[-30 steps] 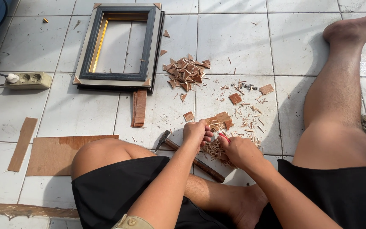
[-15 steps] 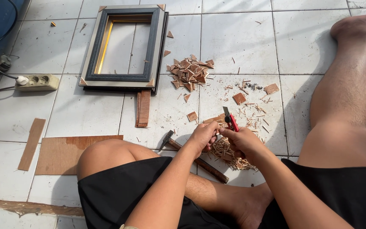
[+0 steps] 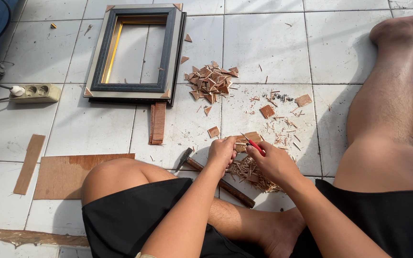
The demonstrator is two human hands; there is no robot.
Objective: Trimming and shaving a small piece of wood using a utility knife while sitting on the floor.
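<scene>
I sit on a white tiled floor. My left hand [image 3: 222,152] pinches a small brown wood piece [image 3: 248,139] flat against the tile. My right hand [image 3: 274,163] grips a red-handled knife [image 3: 255,146] whose blade meets that piece. Thin wood shavings [image 3: 252,173] lie heaped under and between both hands. A hammer [image 3: 216,177] with a wooden handle lies on the floor just below my left hand, its head to the left.
A pile of small triangular wood pieces [image 3: 211,82] lies ahead, beside stacked picture frames [image 3: 137,52]. Wood strips [image 3: 157,122], a brown board [image 3: 68,173], another strip [image 3: 29,163], scattered chips [image 3: 283,112] and a power strip [image 3: 34,93] are around. My legs flank the spot.
The view has shifted slightly. My hands have moved a little lower and apart, and the red knife handle now shows between them, against the wood piece.
</scene>
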